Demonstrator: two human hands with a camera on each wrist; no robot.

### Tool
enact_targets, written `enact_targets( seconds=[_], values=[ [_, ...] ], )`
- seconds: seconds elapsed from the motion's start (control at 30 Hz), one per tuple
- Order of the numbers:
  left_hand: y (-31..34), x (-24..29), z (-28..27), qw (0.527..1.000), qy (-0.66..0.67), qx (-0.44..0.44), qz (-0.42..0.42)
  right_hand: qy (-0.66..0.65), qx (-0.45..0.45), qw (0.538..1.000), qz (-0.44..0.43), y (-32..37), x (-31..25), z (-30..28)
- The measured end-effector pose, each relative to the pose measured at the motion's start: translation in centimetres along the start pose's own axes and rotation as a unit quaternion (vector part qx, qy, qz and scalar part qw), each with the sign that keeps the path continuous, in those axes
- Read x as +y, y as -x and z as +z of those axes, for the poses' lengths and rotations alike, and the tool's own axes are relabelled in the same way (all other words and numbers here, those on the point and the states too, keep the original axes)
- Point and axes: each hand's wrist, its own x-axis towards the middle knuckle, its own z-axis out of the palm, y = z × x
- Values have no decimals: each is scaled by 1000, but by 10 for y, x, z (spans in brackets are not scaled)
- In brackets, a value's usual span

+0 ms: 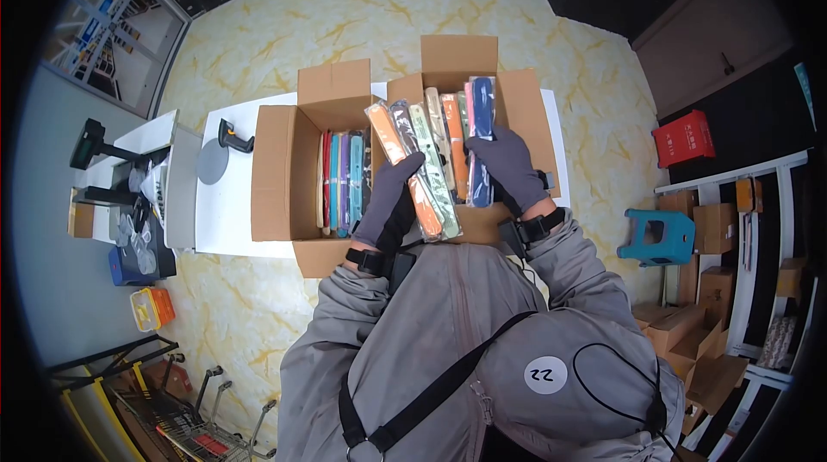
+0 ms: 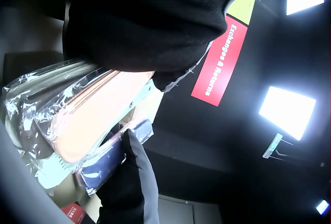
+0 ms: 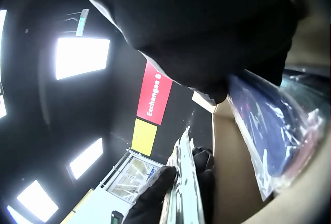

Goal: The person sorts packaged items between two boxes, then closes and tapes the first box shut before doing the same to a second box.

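Observation:
My gloved left hand (image 1: 389, 199) grips a bundle of long, flat, plastic-wrapped packs. An orange pack (image 1: 387, 136), a dark grey one and a light green one (image 1: 442, 203) lean together in it over the right carton (image 1: 522, 91). In the left wrist view the orange pack (image 2: 101, 115) shows its rounded end under clear film. Beside it, my gloved right hand (image 1: 504, 165) holds a navy pack (image 1: 482, 109) upright, with a pink one (image 3: 305, 156) behind it. More wrapped packs, one of them orange (image 1: 453, 134), stand between the two hands in the carton.
Left of this carton stands another open carton (image 1: 280, 139), with a row of red, blue and purple packs (image 1: 345, 169) inside. Both are on a white table (image 1: 254, 234). A barcode scanner (image 1: 233, 136) sits at the table's left. A teal stool (image 1: 659, 238) stands on the floor at right.

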Motion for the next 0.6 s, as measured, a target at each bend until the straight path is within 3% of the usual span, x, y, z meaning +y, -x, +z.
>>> enact_targets(
  seconds=[0.13,0.43,0.53,0.6],
  values=[
    [-2,0,-1,1000,7,-10,-18,101,55,992,-56,-19,13,-15],
    [-4,-3,-5,1000,8,-2,-9,213,84,965,-130,-27,12,9],
    [-4,-2,-4,1000,2,-5,-6,397,130,895,-152,-8,-6,15],
    [-2,-1,-3,1000,4,-5,-9,394,91,894,-192,-8,1,16]
  ],
)
